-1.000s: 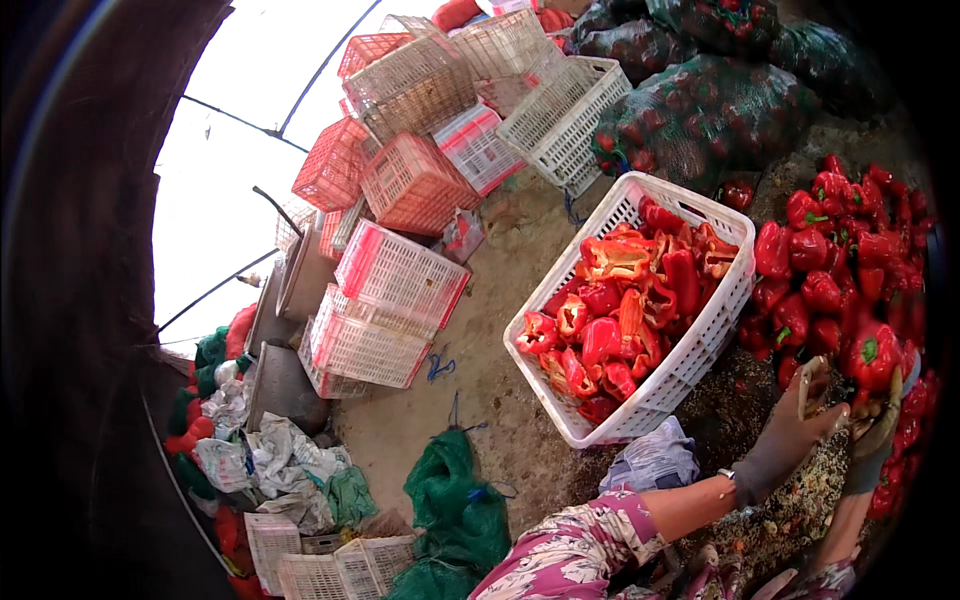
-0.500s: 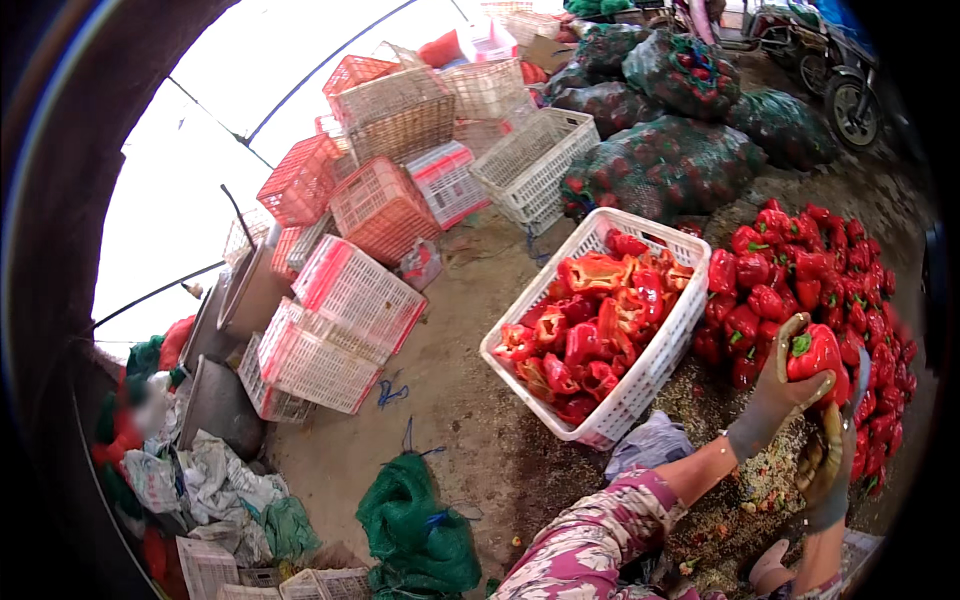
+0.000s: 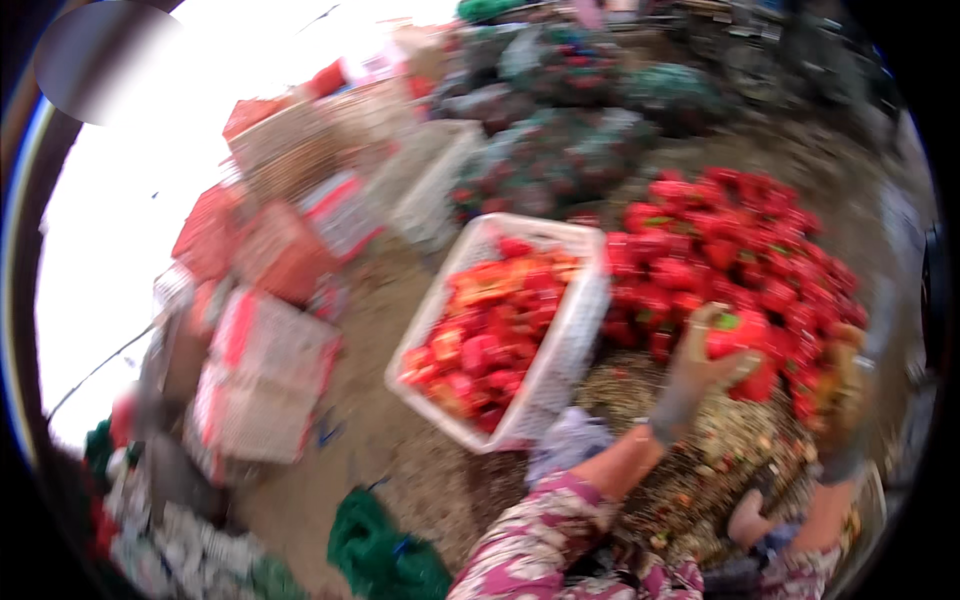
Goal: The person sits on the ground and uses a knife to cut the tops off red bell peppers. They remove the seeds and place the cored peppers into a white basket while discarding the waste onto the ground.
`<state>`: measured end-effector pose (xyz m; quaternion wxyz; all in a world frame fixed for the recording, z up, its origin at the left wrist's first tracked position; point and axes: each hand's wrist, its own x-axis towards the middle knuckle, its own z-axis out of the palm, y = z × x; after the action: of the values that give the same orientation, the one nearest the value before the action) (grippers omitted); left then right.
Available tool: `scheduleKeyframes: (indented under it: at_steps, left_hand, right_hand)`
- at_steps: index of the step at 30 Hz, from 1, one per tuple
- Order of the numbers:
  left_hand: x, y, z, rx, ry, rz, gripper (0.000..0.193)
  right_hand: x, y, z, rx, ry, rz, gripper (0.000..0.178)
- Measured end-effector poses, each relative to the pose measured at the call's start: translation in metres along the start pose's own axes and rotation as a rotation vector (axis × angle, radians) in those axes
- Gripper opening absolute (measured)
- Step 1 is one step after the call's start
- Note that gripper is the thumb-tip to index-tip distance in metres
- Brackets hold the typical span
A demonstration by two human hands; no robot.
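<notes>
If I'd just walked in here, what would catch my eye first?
Probably the big heap of red peppers on the right, bright against the drab floor. Next would come the white crate just left of it, filled with cut-open peppers. At the heap's near edge, the person's left hand holds one large red pepper.

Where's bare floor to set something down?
Mostly bare floor runs between the filled white crate and the pink-white crates, beyond the green net. Right of the filled white crate it's crowded: red pepper heap, left hand, right hand.
</notes>
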<state>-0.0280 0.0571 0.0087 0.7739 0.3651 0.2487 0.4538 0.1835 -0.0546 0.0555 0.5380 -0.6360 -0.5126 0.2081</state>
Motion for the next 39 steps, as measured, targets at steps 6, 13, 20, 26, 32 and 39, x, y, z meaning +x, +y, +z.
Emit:
scheduleKeyframes:
  at_steps: [6,13,20,26,32,39]
  left_hand:
    - [0.001,0.021,0.008,0.389,0.016,0.23,0.087]
    - [-0.014,0.021,0.02,0.712,-0.069,0.342,0.087]
    - [-0.019,0.024,0.013,0.857,-0.078,0.417,0.085]
    - [-0.017,0.024,0.019,0.622,-0.036,0.303,0.079]
    - [-0.019,0.042,0.023,0.538,0.003,0.332,0.077]
    - [-0.004,0.029,0.01,0.061,0.135,0.091,0.067]
  right_hand:
    - [-0.014,-0.011,0.052,-0.103,-0.224,-0.082,0.012]
    - [-0.046,-0.015,0.045,-0.177,-0.234,0.01,0.013]
    - [-0.053,-0.013,0.058,-0.174,-0.201,-0.008,0.016]
    - [-0.048,-0.013,0.053,-0.147,-0.4,0.163,0.025]
    - [-0.06,0.021,0.069,-0.278,-0.504,0.339,0.033]
    - [-0.096,0.083,0.037,-0.665,-0.479,0.262,0.023]
